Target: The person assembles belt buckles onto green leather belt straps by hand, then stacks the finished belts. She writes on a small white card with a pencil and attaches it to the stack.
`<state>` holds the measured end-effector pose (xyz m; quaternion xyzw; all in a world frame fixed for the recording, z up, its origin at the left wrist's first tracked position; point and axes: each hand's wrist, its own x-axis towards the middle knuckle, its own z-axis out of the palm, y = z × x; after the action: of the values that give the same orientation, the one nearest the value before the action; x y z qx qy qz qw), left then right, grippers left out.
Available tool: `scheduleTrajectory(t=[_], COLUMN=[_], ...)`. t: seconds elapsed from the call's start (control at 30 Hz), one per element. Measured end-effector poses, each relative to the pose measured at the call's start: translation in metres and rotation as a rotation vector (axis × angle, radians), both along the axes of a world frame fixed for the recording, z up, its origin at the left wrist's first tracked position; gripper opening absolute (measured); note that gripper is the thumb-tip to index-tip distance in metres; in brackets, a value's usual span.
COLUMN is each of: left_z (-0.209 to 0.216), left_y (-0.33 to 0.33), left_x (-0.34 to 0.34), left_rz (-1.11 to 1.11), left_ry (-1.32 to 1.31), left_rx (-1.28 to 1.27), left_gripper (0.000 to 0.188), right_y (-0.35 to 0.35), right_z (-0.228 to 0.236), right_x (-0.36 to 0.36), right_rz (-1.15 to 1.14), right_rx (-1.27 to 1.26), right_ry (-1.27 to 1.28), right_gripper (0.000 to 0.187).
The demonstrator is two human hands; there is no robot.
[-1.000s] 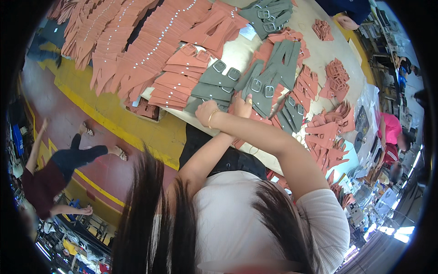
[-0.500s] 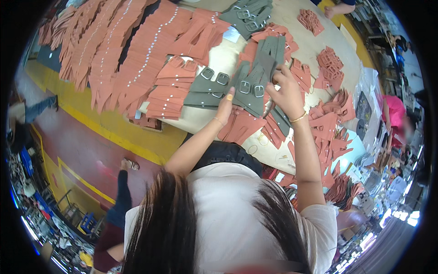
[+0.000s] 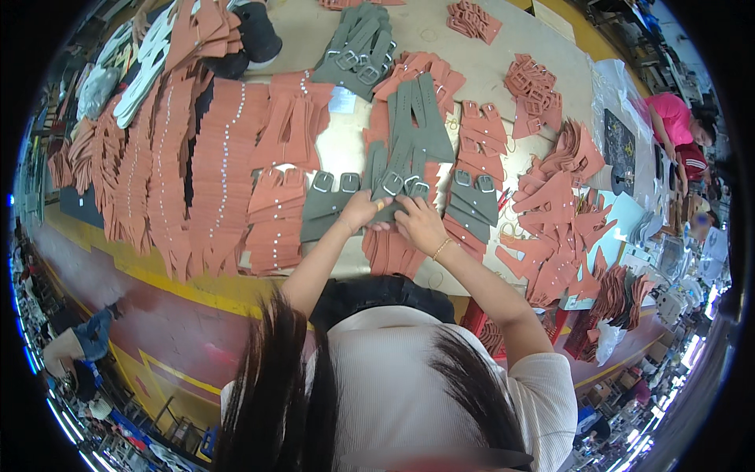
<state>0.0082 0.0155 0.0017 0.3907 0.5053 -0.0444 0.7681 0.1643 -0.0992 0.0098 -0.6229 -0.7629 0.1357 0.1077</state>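
Both hands are on a dark green leather piece with two silver buckles [image 3: 403, 167], cut like a shoe upper with long straps. My left hand [image 3: 362, 211] grips its lower left edge, thumb on top beside a buckle. Closed at the lower right edge, my right hand [image 3: 421, 226] has its fingertips just under the other buckle. The fingers beneath the piece are partly hidden. Just beyond lies another green strapped piece [image 3: 431, 130], over orange ones. Left of my hands is a green stack with buckles [image 3: 318, 214]; to the right, a similar green stack [image 3: 470, 206].
Long overlapping rows of orange leather pieces [image 3: 216, 173] cover the table's left side. A pile of green buckled straps [image 3: 358, 51] lies at the back. Loose orange pieces [image 3: 554, 228] and orange buckled bundles [image 3: 531, 86] lie to the right. A person in pink [image 3: 668, 122] is at the far right.
My right hand has come down from the piece's upper right to its lower edge, closer to my left hand. The upper green piece now lies beyond the buckled one. The whole view has shifted.
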Motion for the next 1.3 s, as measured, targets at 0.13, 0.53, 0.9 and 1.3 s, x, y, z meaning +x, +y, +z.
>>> scheduleTrajectory(t=[0.13,0.53,0.9,1.3], left_z=[0.035,0.082,-0.051,-0.089], left_y=[0.008,0.197,0.301,0.412], left_x=[-0.006,-0.042,0.014,0.038], left_rz=[-0.112,-0.145,-0.5,0.102], left_ry=[-0.037,-0.292,0.393,0.059], left_rx=[0.083,0.604,1.247,0.831], left_gripper=[0.042,0.049,0.055,0.072], right_y=[0.007,0.048,0.156,0.304], right_z=[0.022,0.051,0.033,-0.056], right_x=[0.018,0.054,0.023,-0.036], right_rz=[-0.229,-0.524,-0.414,-0.677], right_rx=[-0.042,-0.098,0.029,-0.008], right_ry=[0.377,0.573,0.758,1.049], right_gripper=[0.013,0.011,0.01,0.041])
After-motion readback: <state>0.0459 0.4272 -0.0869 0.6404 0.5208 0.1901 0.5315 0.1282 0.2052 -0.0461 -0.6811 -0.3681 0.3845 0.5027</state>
